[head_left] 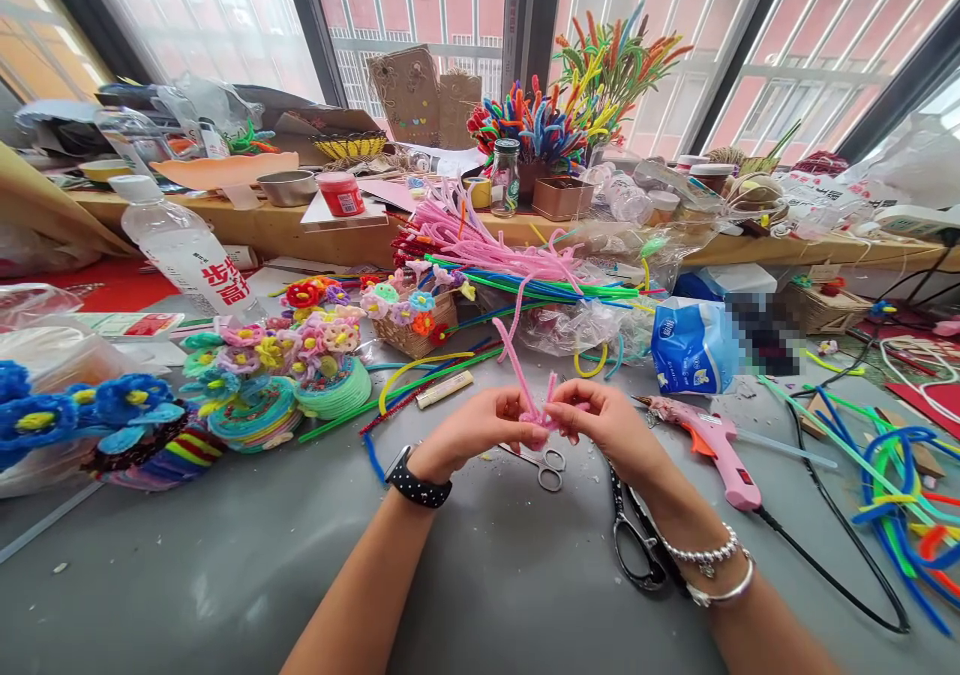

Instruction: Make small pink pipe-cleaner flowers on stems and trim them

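Note:
Between my two hands is a pink pipe cleaner (pixel 512 350), bent into small loops low down, with one long end sticking up. My left hand (pixel 487 425) pinches it from the left, a watch on that wrist. My right hand (pixel 600 420) pinches it from the other side, thumb and forefinger close together. Just below my fingers, small silver scissors (pixel 551 470) lie on the grey table (pixel 517 575). Larger black-handled scissors (pixel 637 550) rest partly beneath my right forearm.
Right of my hand lies a pink glue gun (pixel 724 455) with its black cord. Loose pipe cleaners (pixel 892 475) sprawl at far right. Pipe-cleaner flowers in baskets (pixel 259 410) stand left, near a tilted plastic bottle (pixel 184 245). A pink pipe-cleaner bundle (pixel 480 230) lies behind.

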`<action>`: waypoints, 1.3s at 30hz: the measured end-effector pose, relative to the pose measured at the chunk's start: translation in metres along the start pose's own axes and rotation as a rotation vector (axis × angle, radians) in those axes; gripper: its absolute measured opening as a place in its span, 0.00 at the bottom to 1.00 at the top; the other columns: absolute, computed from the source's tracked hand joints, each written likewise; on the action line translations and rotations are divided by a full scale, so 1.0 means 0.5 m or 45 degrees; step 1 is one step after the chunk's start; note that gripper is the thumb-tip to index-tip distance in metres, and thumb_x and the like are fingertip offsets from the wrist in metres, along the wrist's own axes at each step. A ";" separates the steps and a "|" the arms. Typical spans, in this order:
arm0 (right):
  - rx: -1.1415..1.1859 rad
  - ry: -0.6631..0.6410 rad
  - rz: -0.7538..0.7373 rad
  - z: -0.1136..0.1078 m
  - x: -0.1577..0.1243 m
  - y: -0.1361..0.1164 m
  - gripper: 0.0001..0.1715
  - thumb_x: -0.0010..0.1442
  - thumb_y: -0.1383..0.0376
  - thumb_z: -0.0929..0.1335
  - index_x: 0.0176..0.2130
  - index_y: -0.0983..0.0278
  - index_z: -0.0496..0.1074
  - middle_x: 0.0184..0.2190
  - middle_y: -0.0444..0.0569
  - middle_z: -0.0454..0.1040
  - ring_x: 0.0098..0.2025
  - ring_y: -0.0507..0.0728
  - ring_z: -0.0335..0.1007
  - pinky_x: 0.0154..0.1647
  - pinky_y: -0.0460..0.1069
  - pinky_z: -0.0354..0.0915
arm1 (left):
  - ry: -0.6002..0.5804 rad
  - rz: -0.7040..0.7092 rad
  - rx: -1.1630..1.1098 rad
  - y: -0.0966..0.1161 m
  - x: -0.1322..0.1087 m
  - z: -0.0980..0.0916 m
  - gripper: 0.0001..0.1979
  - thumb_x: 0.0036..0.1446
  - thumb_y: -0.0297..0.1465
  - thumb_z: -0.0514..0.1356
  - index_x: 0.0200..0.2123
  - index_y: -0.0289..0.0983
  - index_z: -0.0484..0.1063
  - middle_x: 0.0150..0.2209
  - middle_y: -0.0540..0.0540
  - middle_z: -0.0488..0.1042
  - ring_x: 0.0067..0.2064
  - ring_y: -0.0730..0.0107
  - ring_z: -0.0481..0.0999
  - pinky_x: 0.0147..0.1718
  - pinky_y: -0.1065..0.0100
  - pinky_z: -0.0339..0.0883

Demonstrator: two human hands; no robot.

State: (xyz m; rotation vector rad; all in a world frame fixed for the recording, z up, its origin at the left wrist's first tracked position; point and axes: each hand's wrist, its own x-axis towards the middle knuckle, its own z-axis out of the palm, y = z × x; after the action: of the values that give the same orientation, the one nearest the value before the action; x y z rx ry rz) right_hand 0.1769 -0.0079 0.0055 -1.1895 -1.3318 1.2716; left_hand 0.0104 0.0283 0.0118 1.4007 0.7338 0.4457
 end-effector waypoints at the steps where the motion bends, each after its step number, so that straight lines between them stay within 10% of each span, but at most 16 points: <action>1: 0.054 0.046 0.013 -0.002 0.002 0.002 0.11 0.44 0.61 0.70 0.27 0.65 0.69 0.21 0.41 0.68 0.21 0.47 0.61 0.22 0.44 0.59 | 0.067 0.023 -0.027 0.002 0.001 0.001 0.10 0.42 0.32 0.62 0.28 0.33 0.67 0.25 0.50 0.69 0.27 0.77 0.68 0.25 0.75 0.59; 8: 0.136 0.066 0.085 -0.008 0.007 0.003 0.12 0.47 0.58 0.68 0.28 0.66 0.71 0.23 0.44 0.70 0.25 0.49 0.66 0.26 0.45 0.63 | 0.282 0.081 -0.230 0.008 0.004 0.008 0.12 0.41 0.33 0.63 0.27 0.32 0.66 0.25 0.49 0.69 0.30 0.74 0.70 0.30 0.72 0.63; 22: -0.078 -0.016 -0.005 -0.001 0.002 0.002 0.11 0.46 0.61 0.69 0.21 0.66 0.69 0.15 0.41 0.66 0.18 0.47 0.58 0.20 0.44 0.56 | -0.083 -0.128 -0.048 0.004 -0.006 0.004 0.11 0.40 0.34 0.63 0.22 0.32 0.69 0.22 0.47 0.74 0.25 0.74 0.72 0.27 0.72 0.65; 30: 0.574 0.102 0.073 -0.008 0.000 -0.008 0.15 0.42 0.64 0.72 0.32 0.62 0.67 0.27 0.42 0.72 0.30 0.49 0.68 0.33 0.45 0.64 | 0.249 -0.004 -0.415 -0.001 0.008 0.012 0.12 0.42 0.34 0.63 0.28 0.31 0.71 0.29 0.45 0.73 0.31 0.74 0.72 0.32 0.72 0.65; 39: 0.473 0.023 -0.090 0.005 0.002 0.004 0.08 0.49 0.61 0.68 0.28 0.62 0.66 0.26 0.42 0.71 0.29 0.49 0.67 0.32 0.45 0.62 | 0.337 0.014 -0.442 0.006 0.006 0.020 0.12 0.40 0.35 0.64 0.26 0.31 0.72 0.26 0.48 0.71 0.28 0.77 0.70 0.30 0.74 0.65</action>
State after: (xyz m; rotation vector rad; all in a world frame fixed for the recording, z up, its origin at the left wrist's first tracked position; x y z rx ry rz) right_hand 0.1744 -0.0072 0.0034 -0.8842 -1.0566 1.3809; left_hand 0.0199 0.0233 0.0145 1.0307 0.8177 0.7397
